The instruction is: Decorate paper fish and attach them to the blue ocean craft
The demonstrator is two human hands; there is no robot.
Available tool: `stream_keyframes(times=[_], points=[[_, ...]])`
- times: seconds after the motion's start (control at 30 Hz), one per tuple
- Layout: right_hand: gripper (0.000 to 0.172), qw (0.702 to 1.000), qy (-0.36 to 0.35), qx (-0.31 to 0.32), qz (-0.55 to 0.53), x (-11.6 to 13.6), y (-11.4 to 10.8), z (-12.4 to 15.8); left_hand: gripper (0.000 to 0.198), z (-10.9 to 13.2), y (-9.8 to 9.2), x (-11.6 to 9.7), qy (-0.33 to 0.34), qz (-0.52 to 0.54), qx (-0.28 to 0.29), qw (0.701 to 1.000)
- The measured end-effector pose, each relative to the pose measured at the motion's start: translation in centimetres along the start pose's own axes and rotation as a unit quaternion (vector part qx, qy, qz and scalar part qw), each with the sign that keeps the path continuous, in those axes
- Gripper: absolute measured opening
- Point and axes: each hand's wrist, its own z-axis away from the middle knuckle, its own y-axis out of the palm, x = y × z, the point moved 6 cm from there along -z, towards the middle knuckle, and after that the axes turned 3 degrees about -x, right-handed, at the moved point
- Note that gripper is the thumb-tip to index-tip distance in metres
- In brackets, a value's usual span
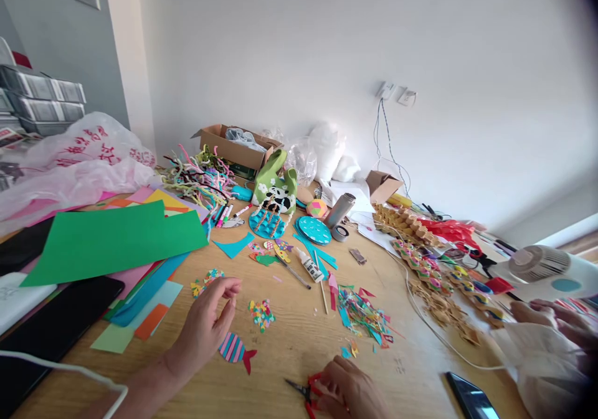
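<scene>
My left hand hovers over the tabletop, fingers loosely curved and thumb apart, with nothing visible in it. Just right of its wrist lies a paper fish with blue, pink and purple stripes and a red tail. A small heap of coloured paper dots is beyond the fish. At the near edge, my right hand has its fingers around the red handles of small scissors. Their dark blades point left; part of the handles is hidden by the fingers. Paper scraps are piled beyond that hand.
Green card sheets cover the left side. A glue bottle, decorated blue discs and a metal flask stand or lie mid-table. A phone and a white cable are on the right, near another person's hands.
</scene>
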Motion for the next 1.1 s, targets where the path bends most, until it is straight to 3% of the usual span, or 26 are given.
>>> stream_keyframes(times=[0.23, 0.4, 0.5, 0.6, 0.77, 1.1], points=[[0.010, 0.976, -0.139, -0.158, -0.063, 6.3, -8.1, -3.6, 0.024, 0.7, 1.2, 0.6, -0.024, 0.014, 0.039, 0.999], [0.011, 0.947, -0.235, -0.214, -0.043, 11.3, -11.0, -9.7, 0.029, 1.2, 2.5, 1.4, -0.045, 0.012, 0.092, 0.995], [0.018, 0.939, -0.280, -0.193, 0.047, 14.5, -9.8, -13.8, 0.031, 1.2, 2.8, 1.3, -0.043, 0.003, 0.110, 0.993], [0.023, 0.918, -0.331, -0.136, 0.171, 17.1, -6.8, -16.8, 0.031, 1.0, 2.7, 0.8, -0.042, -0.016, 0.121, 0.992], [0.027, 0.909, -0.318, -0.089, 0.254, 18.6, -3.1, -19.6, 0.035, 0.7, 2.4, -0.1, -0.014, -0.040, 0.127, 0.991], [0.031, 0.921, -0.273, -0.117, 0.251, 21.3, -2.9, -21.9, 0.034, 0.9, 2.5, -0.6, 0.020, -0.053, 0.112, 0.992]])
